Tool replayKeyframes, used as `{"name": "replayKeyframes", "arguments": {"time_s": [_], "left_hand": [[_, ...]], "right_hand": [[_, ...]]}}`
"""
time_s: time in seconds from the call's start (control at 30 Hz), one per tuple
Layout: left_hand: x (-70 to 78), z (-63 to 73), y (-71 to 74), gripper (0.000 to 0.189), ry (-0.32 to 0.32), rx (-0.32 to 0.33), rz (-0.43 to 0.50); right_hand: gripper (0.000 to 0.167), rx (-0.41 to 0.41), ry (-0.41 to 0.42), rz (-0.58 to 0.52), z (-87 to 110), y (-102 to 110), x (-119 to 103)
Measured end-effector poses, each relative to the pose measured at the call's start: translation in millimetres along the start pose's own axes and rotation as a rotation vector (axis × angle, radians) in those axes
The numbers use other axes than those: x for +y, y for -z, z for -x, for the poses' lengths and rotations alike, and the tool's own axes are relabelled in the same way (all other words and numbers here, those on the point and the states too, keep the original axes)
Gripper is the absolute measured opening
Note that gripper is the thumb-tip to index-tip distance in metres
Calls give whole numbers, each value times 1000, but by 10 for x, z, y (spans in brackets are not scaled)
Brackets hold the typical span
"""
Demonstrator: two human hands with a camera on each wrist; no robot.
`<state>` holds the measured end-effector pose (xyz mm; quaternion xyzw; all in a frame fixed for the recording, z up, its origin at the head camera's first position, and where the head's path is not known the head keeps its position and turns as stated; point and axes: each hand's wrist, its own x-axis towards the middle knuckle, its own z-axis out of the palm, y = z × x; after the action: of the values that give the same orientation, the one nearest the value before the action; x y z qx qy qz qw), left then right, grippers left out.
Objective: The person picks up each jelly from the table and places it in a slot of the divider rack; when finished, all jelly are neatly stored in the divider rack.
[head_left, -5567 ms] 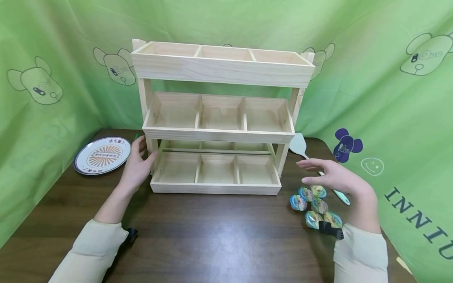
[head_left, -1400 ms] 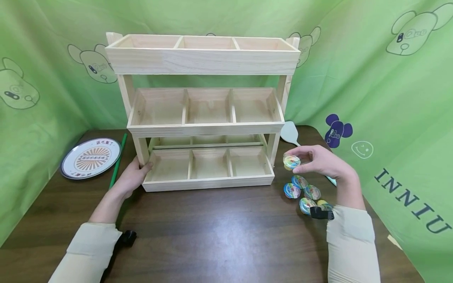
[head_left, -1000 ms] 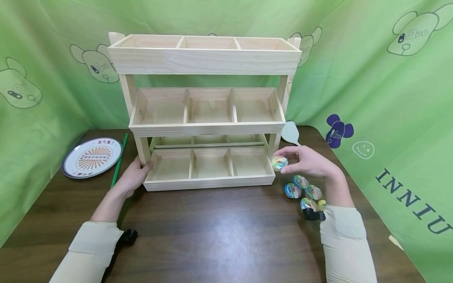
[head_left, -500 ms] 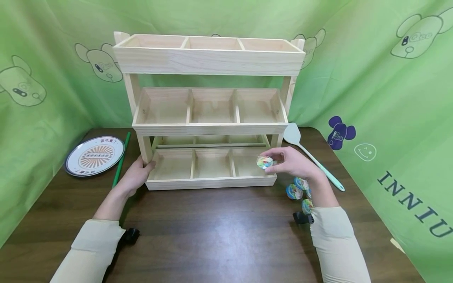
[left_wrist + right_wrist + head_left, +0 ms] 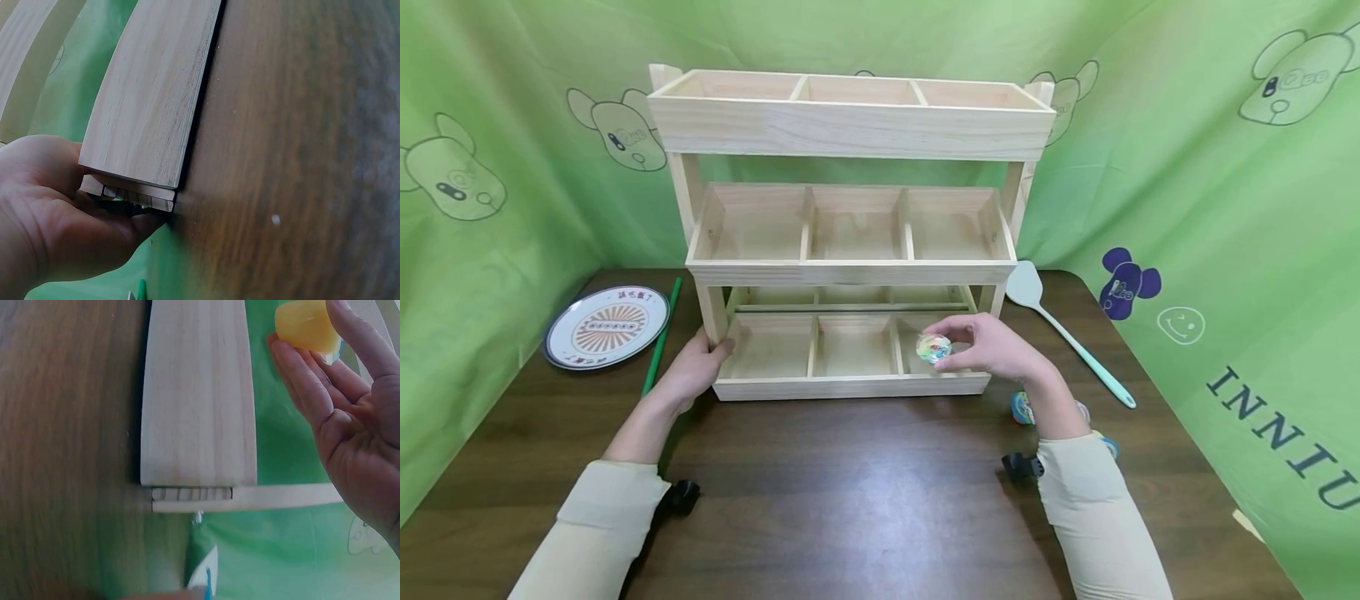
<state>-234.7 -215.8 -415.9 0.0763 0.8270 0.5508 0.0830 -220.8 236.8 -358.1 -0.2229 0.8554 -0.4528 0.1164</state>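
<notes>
A three-tier wooden shelf (image 5: 850,273), each tier split into three compartments, stands at the back of the table. My left hand (image 5: 694,367) grips its left post near the bottom tier, and in the left wrist view that hand (image 5: 69,212) lies against the shelf's end, some fingers hidden behind. Between thumb and fingers, my right hand (image 5: 992,343) pinches a small jelly cup (image 5: 933,348) in front of the bottom tier's right compartment. The right wrist view shows the cup's yellow body (image 5: 306,326). Other jelly cups (image 5: 1022,407) lie on the table, partly hidden by my right forearm.
A white plate (image 5: 607,327) with a printed pattern lies at the left, a green stick (image 5: 662,337) beside it. A pale spatula (image 5: 1071,333) lies right of the shelf. Green printed curtain (image 5: 1210,208) closes off the back and sides of the brown table (image 5: 850,500).
My right hand, empty at first, has picked up a jelly cup and carried it left from the others to the bottom tier. My left hand has taken hold of the shelf's left post.
</notes>
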Motion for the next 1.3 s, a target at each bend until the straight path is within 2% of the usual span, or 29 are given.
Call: {"name": "replayKeyframes", "arguments": {"time_s": [0.33,0.83,1.13,1.3], "left_hand": [[-21,16,14,65,16,3,-5],[-9,18,9,65,6,-10,5],[17,7,-12,64,-13,-19,15],[17,-3,-16,64,-16,-16,21]], "right_hand": [[49,-58,62,-17,-202,-185,13],[48,-30,29,-80,-401,-405,-38],[50,-32,37,-31,-559,-552,-164],[50,-32,30,-58,-664,-671,-219]]}}
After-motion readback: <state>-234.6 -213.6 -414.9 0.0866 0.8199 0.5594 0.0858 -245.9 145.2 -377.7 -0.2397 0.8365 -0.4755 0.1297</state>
